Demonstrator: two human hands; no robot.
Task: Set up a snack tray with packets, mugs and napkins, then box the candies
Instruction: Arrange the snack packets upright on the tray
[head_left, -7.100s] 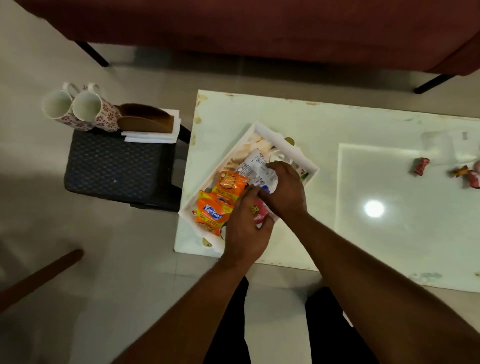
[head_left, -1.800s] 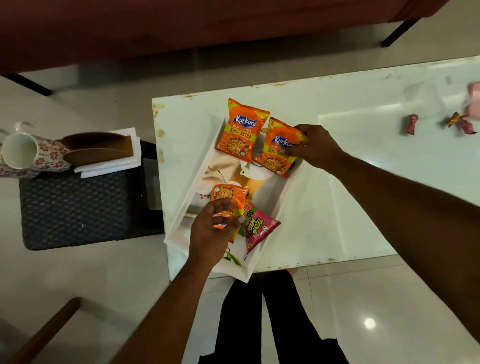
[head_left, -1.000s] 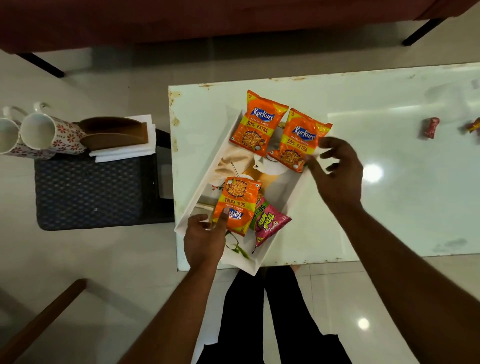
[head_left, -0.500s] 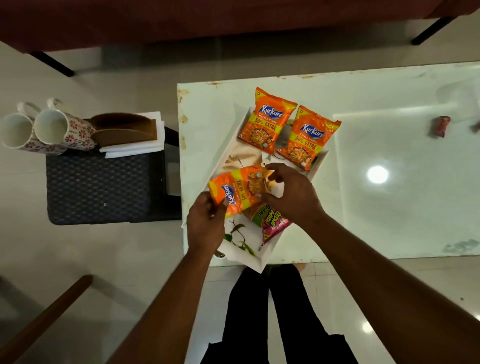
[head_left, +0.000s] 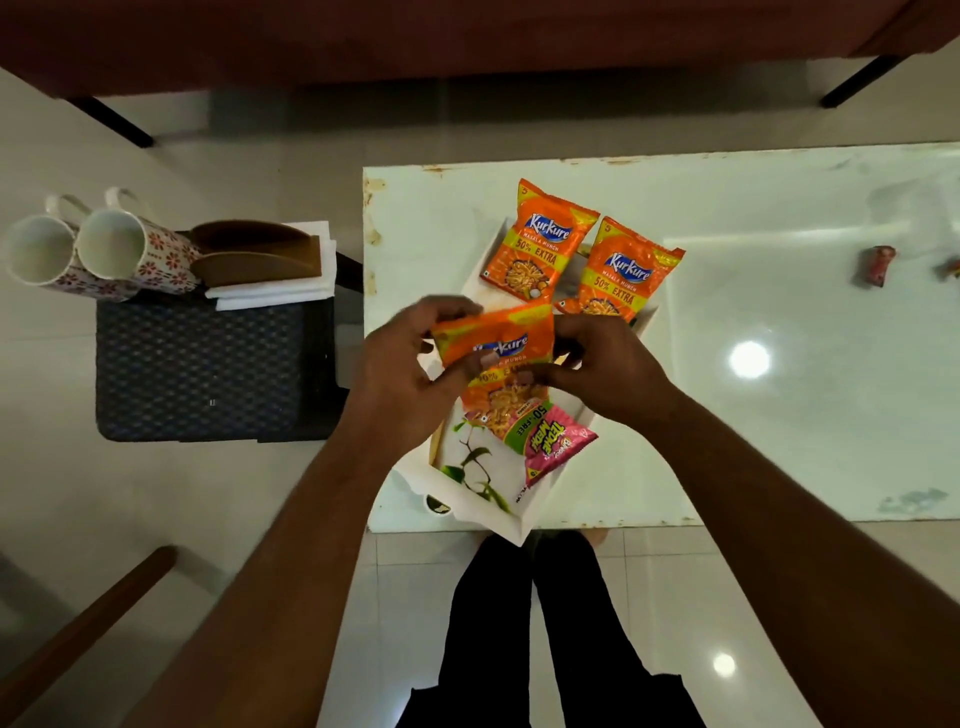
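Orange foil is caught between both my hands: my left hand (head_left: 410, 374) pinches the Kurkure packet (head_left: 501, 348) at its left edge, thumb across the front, and my right hand (head_left: 605, 369) pinches its right edge. I hold it over the middle of the white tray (head_left: 506, 519), and I cannot tell whether its lower end touches the pink packet (head_left: 556, 441) lying just below. At the tray's far end lean the far-left packet (head_left: 540, 241) and the far-right packet (head_left: 626, 275), side by side. The flowered mugs (head_left: 111, 249) and napkins (head_left: 270, 293) rest on a dark stool (head_left: 197, 369) to my left, and a red candy (head_left: 878, 265) lies well apart on the table (head_left: 779, 415).
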